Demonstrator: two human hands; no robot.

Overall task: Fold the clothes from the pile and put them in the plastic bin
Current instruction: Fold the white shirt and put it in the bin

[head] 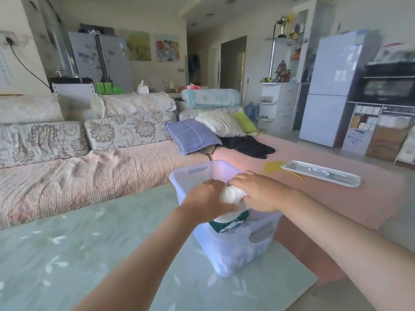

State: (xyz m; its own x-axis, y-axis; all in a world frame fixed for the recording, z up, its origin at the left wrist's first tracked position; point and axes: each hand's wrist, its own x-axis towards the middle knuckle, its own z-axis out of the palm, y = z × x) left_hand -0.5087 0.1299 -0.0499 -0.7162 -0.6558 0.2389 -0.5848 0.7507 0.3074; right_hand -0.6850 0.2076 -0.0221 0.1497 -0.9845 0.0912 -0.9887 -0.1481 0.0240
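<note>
Pressing a soft white folded cloth (232, 195) down into the see-through plastic bin (235, 250) with both hands. Gripping its left side with the left hand (206, 198), fingers curled round the cloth. Gripping its right side with the right hand (258, 191), fingers curled over the top edge. Holding the white cloth at the open top of the bin, on top of the clothes already inside, not let go yet.

Looks well along. Already packed in the bin: a dark green cloth (217, 225) and a blue-and-white patterned cloth (235, 226), with more pale cloth showing faintly through the wall lower down. Bin standing on the pale green glass tabletop (89, 243), near its far right corner. Left to do, at a guess: letting go of the white cloth, then folding the black crumpled cloth (249, 145) lying on the pink sofa cover (314, 149), well apart from the bin and maybe part of the pile. Pale flat plastic lid (321, 173), likely the bin's, lying off on the pink cover too, so bin not closed.

Hard to judge the fill of the bin, with the hands and the white cloth covering the opening. Hard to name the kind of clothes. Fingertips of both hands partly hidden in the cloth. No other pile in sight, maybe out of view. Edges of the view a bit blurry.
</note>
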